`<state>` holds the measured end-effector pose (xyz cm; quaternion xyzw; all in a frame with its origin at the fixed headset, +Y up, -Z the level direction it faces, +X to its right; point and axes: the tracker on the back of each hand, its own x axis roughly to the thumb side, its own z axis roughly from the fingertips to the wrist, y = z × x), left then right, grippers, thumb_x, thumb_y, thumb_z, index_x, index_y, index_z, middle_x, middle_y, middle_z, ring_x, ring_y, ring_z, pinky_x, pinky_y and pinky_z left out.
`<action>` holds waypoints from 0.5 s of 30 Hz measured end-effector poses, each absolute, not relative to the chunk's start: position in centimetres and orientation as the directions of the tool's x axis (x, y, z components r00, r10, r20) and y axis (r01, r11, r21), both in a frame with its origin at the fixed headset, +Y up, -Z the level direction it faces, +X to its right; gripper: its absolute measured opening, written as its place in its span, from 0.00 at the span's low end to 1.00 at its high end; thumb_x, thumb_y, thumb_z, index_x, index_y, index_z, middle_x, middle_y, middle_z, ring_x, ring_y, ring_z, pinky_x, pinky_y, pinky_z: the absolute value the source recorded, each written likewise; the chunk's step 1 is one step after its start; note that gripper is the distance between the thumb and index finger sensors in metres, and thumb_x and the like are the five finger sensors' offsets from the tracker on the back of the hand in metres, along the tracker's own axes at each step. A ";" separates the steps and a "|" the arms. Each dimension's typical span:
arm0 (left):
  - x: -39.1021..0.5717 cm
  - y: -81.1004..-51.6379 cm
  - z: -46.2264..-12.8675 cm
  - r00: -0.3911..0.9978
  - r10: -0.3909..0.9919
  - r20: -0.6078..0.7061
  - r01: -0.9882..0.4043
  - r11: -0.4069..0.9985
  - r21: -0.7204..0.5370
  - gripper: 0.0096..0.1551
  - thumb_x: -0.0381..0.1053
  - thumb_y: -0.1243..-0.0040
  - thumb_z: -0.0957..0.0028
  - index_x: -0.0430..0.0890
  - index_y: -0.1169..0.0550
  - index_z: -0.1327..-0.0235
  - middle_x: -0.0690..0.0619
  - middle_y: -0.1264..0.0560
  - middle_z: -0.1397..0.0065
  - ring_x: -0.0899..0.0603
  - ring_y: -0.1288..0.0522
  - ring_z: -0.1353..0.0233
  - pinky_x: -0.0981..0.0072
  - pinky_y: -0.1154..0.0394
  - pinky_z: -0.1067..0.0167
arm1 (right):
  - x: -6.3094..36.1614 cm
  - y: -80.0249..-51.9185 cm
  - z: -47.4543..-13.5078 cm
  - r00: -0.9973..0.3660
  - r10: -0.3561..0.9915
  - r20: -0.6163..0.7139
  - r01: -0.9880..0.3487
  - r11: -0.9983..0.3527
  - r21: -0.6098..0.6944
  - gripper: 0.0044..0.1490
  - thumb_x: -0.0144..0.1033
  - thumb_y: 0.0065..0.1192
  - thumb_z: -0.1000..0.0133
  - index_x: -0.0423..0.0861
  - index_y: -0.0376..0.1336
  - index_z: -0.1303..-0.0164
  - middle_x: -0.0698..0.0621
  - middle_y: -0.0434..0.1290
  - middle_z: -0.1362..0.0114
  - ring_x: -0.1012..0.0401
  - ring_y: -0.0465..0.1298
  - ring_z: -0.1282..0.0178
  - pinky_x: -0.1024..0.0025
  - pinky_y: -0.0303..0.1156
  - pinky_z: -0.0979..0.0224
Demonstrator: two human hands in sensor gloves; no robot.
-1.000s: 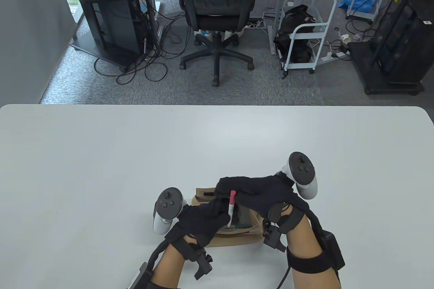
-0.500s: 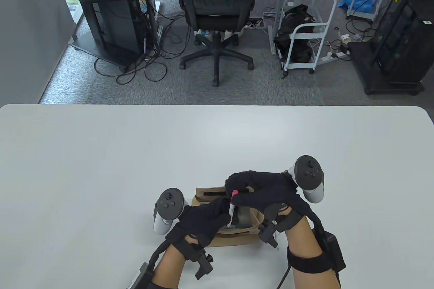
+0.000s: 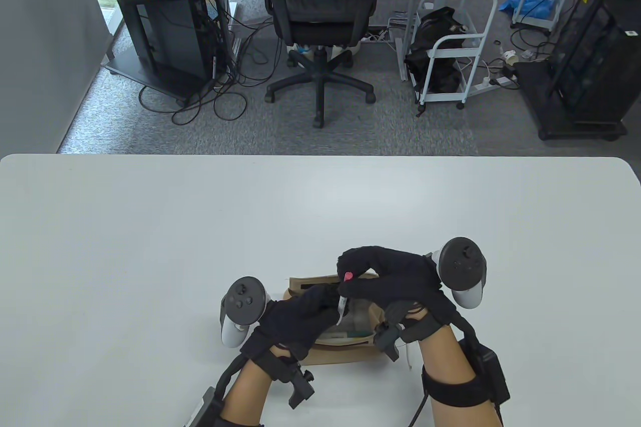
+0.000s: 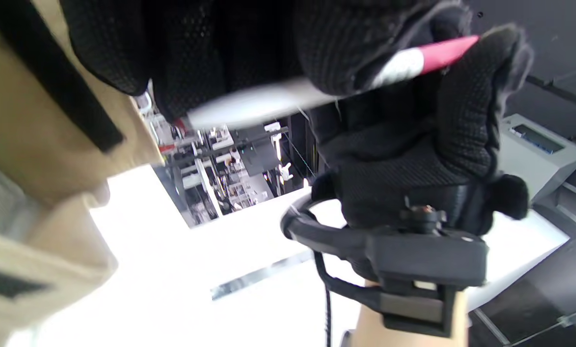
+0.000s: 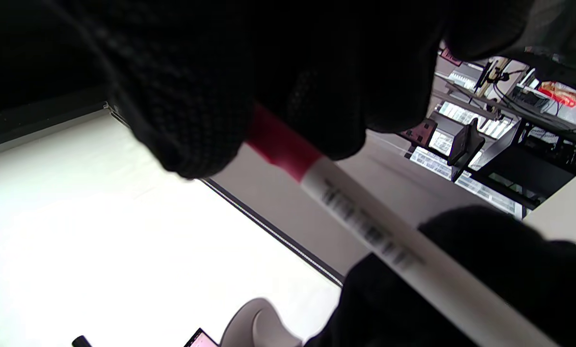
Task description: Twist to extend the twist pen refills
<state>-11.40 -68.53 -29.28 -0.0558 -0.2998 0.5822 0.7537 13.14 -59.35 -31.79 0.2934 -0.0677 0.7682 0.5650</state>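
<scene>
A slim white twist pen (image 3: 342,304) with a pink top end is held nearly upright above a tan pencil pouch (image 3: 345,347) near the table's front edge. My left hand (image 3: 305,317) grips the pen's lower white barrel. My right hand (image 3: 380,279) pinches the pink top end (image 3: 347,276) between fingertips. In the left wrist view the pen (image 4: 288,99) runs across the top, its pink end (image 4: 444,50) held by the right hand's fingers. In the right wrist view the pen (image 5: 365,231) crosses diagonally, its pink end (image 5: 278,144) under my fingers.
The tan pouch (image 4: 22,159) lies open under both hands with dark items inside. The white table (image 3: 200,227) stretches far and wide around it. An office chair (image 3: 320,21) and carts stand on the floor beyond the table's far edge.
My right hand has moved down and closed onto the pen's pink end, which stood free before. Its tracker has shifted right and nearer. The left hand keeps its grip and has barely moved.
</scene>
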 end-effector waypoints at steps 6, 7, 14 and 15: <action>-15.5 -67.4 -29.0 0.358 0.824 0.440 -0.855 0.478 -0.200 0.37 0.52 0.36 0.50 0.39 0.29 0.29 0.36 0.31 0.26 0.29 0.25 0.30 0.35 0.30 0.36 | 16.3 -59.0 -32.1 -0.495 0.766 0.411 -0.851 -0.522 -0.054 0.34 0.43 0.85 0.59 0.34 0.77 0.51 0.39 0.86 0.51 0.42 0.81 0.45 0.34 0.70 0.35; -16.3 -67.5 -28.9 0.399 0.807 0.435 -0.852 0.501 -0.149 0.37 0.53 0.36 0.50 0.39 0.29 0.29 0.35 0.31 0.26 0.29 0.26 0.29 0.35 0.30 0.36 | 16.8 -59.2 -32.3 -0.556 0.753 0.352 -0.820 -0.565 -0.086 0.34 0.43 0.85 0.59 0.34 0.77 0.51 0.39 0.86 0.52 0.42 0.81 0.46 0.34 0.70 0.36; -19.2 -69.1 -28.4 0.605 0.686 0.405 -0.756 0.655 0.020 0.39 0.54 0.35 0.51 0.39 0.30 0.28 0.35 0.33 0.25 0.29 0.28 0.28 0.34 0.32 0.35 | 18.9 -62.0 -34.0 -0.805 0.593 0.039 -0.588 -0.786 -0.191 0.33 0.43 0.84 0.58 0.30 0.77 0.54 0.37 0.87 0.55 0.41 0.82 0.50 0.33 0.71 0.39; -19.3 -69.7 -28.4 0.616 0.682 0.395 -0.749 0.662 0.026 0.39 0.54 0.35 0.51 0.39 0.30 0.28 0.35 0.33 0.25 0.28 0.28 0.28 0.34 0.32 0.35 | 19.0 -62.6 -34.3 -0.829 0.560 -0.003 -0.548 -0.812 -0.199 0.33 0.42 0.84 0.58 0.30 0.77 0.54 0.37 0.87 0.56 0.41 0.82 0.50 0.33 0.71 0.39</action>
